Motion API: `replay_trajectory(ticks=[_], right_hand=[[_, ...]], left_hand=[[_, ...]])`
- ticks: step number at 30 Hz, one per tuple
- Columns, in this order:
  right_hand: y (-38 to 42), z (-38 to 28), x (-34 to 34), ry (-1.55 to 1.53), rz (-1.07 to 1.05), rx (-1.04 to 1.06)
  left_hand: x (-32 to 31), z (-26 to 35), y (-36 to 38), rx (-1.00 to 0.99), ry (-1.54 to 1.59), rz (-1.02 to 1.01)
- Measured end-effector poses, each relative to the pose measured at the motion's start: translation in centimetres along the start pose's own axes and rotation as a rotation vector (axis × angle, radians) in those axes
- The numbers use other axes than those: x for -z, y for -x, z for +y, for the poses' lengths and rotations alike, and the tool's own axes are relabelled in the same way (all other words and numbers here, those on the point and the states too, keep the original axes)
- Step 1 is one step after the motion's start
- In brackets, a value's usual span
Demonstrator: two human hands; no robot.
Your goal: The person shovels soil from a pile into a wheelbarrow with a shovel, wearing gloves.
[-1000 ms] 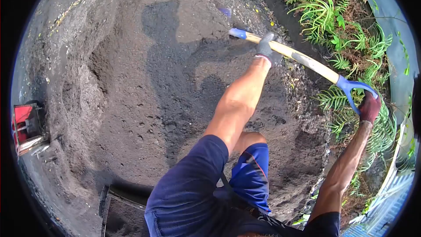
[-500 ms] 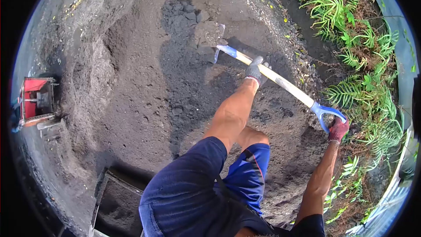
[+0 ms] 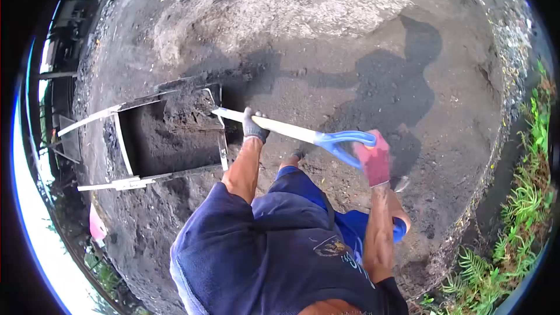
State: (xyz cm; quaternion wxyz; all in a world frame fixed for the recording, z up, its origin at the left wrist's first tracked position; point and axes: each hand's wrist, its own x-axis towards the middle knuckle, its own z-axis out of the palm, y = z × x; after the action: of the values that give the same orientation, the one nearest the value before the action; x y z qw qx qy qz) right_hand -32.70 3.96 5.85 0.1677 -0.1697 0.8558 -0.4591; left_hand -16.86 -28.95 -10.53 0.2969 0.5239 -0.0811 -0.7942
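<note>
Two gloved hands are closed around one shovel (image 3: 291, 133), whose pale shaft lies almost level across the middle of the view. At nine o'clock an open box-shaped container (image 3: 125, 146) with pale metal edges is seen, part filled with dark soil (image 3: 175, 134); two thin pale bars jut from it toward the left edge. The blade end of the shovel is held over the container's right rim, at about ten o'clock from the centre, and the blade itself cannot be made out against the soil. Just right of that rim the left hand (image 3: 254, 126), in a dark grey glove, is clenched on the shaft from above. Further right, the shaft runs into a blue D-shaped handle (image 3: 344, 140), and at three o'clock from the centre this handle is grasped by the right hand (image 3: 374, 157), in a red glove. Below, at six o'clock, a dark blue shirt and blue shorts are seen. Dark earth (image 3: 350, 35) is spread from twelve to three o'clock, with the person's shadow cast on it. Green ferns (image 3: 525, 210) are seen at four o'clock.
</note>
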Motion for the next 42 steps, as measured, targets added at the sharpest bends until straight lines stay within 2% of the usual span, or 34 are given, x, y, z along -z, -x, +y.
replay_trajectory(ticks=[1,3,5,6,7,8,10,11,12,13,14,15,16,17,18,19,20,21,22,23,24,25,27,29,30,31,32,33,34,35,36,37,39,42], right_hand=[[-1.3,-6.0,-2.7,-0.133,-0.126,0.205],[-1.2,-14.4,-6.6,-0.118,-0.304,0.395],[-0.8,-17.2,-6.9,-0.112,-0.351,0.462],[-0.2,-18.1,-6.6,-0.094,-0.368,0.490],[-0.2,-17.9,-5.4,-0.074,-0.335,0.406],[-0.5,-16.7,-3.4,-0.051,-0.298,0.314],[0.1,-13.3,1.5,0.096,-0.116,0.212],[0.9,-11.4,4.6,0.123,-0.007,-0.049],[1.9,-9.1,7.8,0.167,0.103,-0.115],[3.0,-6.1,11.2,0.329,0.187,0.128],[5.2,-5.5,14.2,0.149,0.366,-0.326],[8.3,-2.9,18.1,0.138,0.535,-0.369],[11.9,-1.7,22.3,0.254,0.644,-0.390],[15.4,-2.2,25.4,0.526,0.802,-0.356],[20.6,-2.2,29.3,0.698,0.839,-0.491],[23.8,-4.9,31.1,0.662,0.938,-0.684],[30.8,-2.5,35.0,0.436,1.198,-0.717],[34.6,-4.9,36.5,0.538,1.265,-0.770],[38.3,-7.5,37.9,0.635,1.333,-0.828],[48.4,-6.7,43.6,0.553,1.367,-1.108],[54.2,-8.6,45.4,0.699,1.384,-1.165],[57.4,-11.0,46.7,0.897,1.335,-1.189],[61.0,-15.2,50.0,1.292,1.104,-1.225],[63.2,-15.1,53.5,1.578,0.798,-1.210],[63.8,-13.2,55.1,1.649,0.666,-1.156],[63.0,-10.0,56.2,1.661,0.570,-1.070],[53.2,-6.1,54.0,1.717,0.413,-1.330],[49.6,0.4,54.2,1.779,0.306,-1.215],[43.2,7.7,52.1,1.208,0.734,-1.204],[36.8,15.0,50.1,0.685,1.183,-1.055],[28.4,17.9,45.7,0.184,1.266,-0.915],[27.5,25.1,44.3,0.223,1.210,-0.876],[23.8,27.9,41.0,0.174,1.187,-0.875],[25.3,27.7,39.4,0.169,1.092,-0.878]], left_hand=[[1.4,5.3,-1.0,-0.004,0.069,-0.102],[2.4,12.8,-0.7,-0.083,0.066,-0.105],[0.7,15.0,2.0,-0.067,0.126,-0.096],[1.3,14.4,0.8,-0.097,0.158,-0.219],[-0.1,12.8,1.2,-0.112,0.204,-0.155],[0.7,10.4,-1.0,-0.014,0.267,-0.255],[-2.0,5.1,-1.4,0.053,0.428,-0.284],[-3.5,1.3,-1.7,0.028,0.452,-0.193],[-5.2,-3.0,-0.4,0.152,0.465,-0.298],[-6.5,-8.4,0.2,0.282,0.441,-0.289],[-8.5,-13.5,2.6,0.401,0.403,-0.365],[-10.3,-18.7,5.7,0.469,0.317,-0.369],[-11.7,-23.4,9.1,0.712,0.262,-0.356],[-13.3,-27.6,13.7,0.797,0.254,-0.387],[-13.6,-32.6,17.5,0.937,0.137,-0.390],[-14.0,-36.9,22.1,1.011,0.096,-0.446],[-14.7,-40.0,27.2,1.123,-0.005,-0.432],[-15.3,-42.3,32.2,1.293,-0.157,-0.418],[-15.1,-45.0,37.3,1.395,-0.080,-0.480],[-15.1,-47.2,41.8,1.537,-0.205,-0.502],[-14.1,-50.3,46.2,1.604,-0.186,-0.564],[-13.5,-52.0,50.4,1.707,-0.179,-0.545],[-13.1,-54.2,56.8,1.691,-0.357,-0.491],[-12.6,-57.2,59.9,1.734,-0.397,-0.369],[-10.5,-61.3,60.2,1.780,-0.383,-0.381],[-11.4,-62.5,58.3,1.691,-0.472,-0.311],[-10.9,-65.7,54.8,1.705,-0.428,-0.293],[-10.4,-68.6,49.5,1.674,-0.328,-0.353],[-10.1,-71.3,42.3,1.512,-0.316,-0.382],[-12.0,-71.2,34.6,1.365,-0.377,-0.324],[-13.9,-69.7,27.8,1.352,-0.347,-0.261],[-14.1,-69.5,21.3,1.214,-0.308,-0.394],[-14.0,-67.9,16.2,1.136,-0.330,-0.323],[-12.3,-67.3,15.6,1.134,-0.268,-0.308]])
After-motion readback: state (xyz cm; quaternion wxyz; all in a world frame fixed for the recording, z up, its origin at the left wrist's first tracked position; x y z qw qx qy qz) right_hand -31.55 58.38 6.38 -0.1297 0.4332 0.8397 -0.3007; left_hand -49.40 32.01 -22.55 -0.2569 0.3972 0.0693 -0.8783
